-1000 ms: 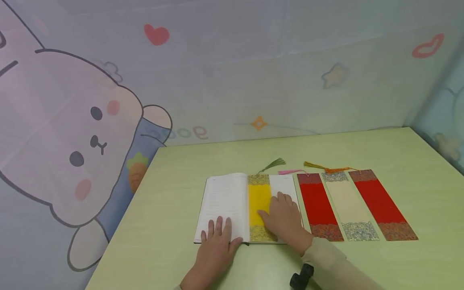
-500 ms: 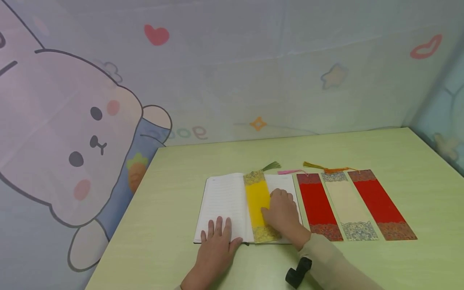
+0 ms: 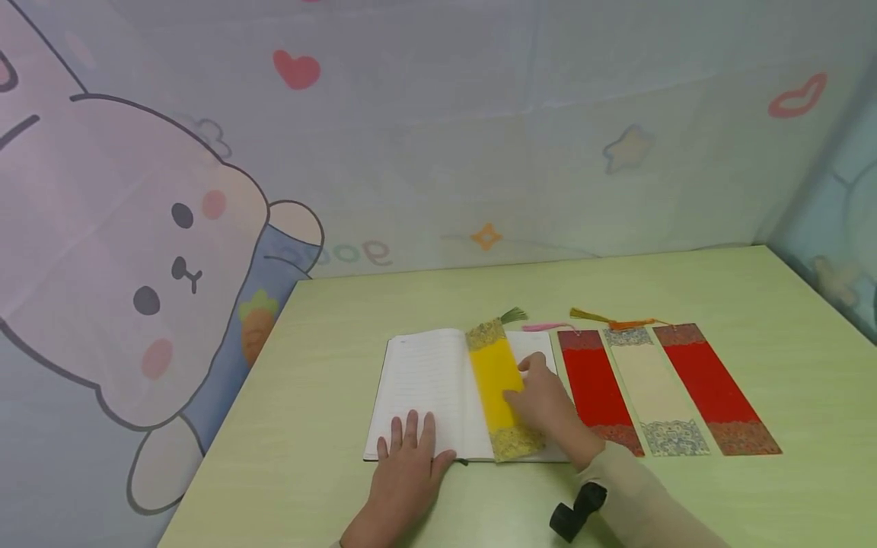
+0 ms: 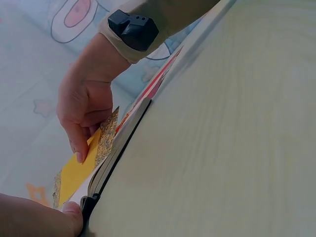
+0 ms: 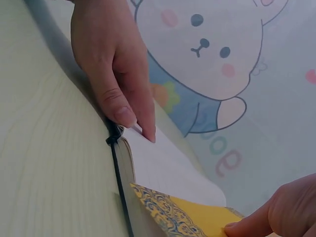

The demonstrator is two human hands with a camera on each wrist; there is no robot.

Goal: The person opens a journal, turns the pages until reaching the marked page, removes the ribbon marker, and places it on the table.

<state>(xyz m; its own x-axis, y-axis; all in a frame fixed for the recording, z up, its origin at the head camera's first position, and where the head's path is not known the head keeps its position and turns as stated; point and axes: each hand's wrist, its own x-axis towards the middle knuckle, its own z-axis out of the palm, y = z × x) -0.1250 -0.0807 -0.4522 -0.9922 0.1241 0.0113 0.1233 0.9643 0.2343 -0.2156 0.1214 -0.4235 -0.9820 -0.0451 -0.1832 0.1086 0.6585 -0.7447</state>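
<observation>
A notebook [image 3: 421, 373] lies spread at lined pages on the table. My left hand [image 3: 409, 476] rests on the lower left page, fingers straight and spread, thumb near the spine's lower end. By its right edge, my right hand [image 3: 548, 399] pinches a yellow bookmark [image 3: 495, 373] with patterned ends and a green tassel [image 3: 514, 314]. The bookmark slants over the right page, its lower end overlapping the page's bottom edge. In the left wrist view the bookmark [image 4: 76, 170] is tilted up from the paper, the right thumb on its near face. The fingers behind it are hidden.
Right of the notebook lie a red bookmark [image 3: 599, 380] with a pink tassel, a cream one [image 3: 647, 380] and another red one [image 3: 709, 380]. Orange and olive tassels lie above them. A cartoon-printed curtain [image 3: 438, 152] stands behind the pale green table [image 3: 308, 396].
The yellow bookmark has gone from lying straight along the spine to slanting, lifted and shifted right. My right hand has closed on its edge and moved slightly right. The left hand stays put.
</observation>
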